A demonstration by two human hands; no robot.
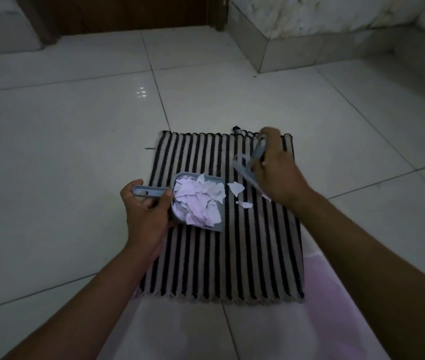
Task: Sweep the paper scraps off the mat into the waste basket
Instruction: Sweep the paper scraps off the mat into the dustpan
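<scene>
A black and beige striped mat (232, 255) lies on the tiled floor. My left hand (146, 214) grips the handle of a small grey-blue dustpan (218, 224) resting on the mat's left part, heaped with white paper scraps (198, 201). Two loose scraps (236, 188) lie on the mat just right of the pan's mouth. My right hand (276, 172) holds a small grey-blue brush (247, 170) above the mat's far right part, its head pointing down toward the loose scraps. No waste basket is in view.
Glossy white floor tiles (76, 141) surround the mat. A dark wooden door (128, 14) stands at the back. A marble-clad wall corner (263, 53) juts out at the back right. Pale cloth (336, 320) covers my lap at the bottom.
</scene>
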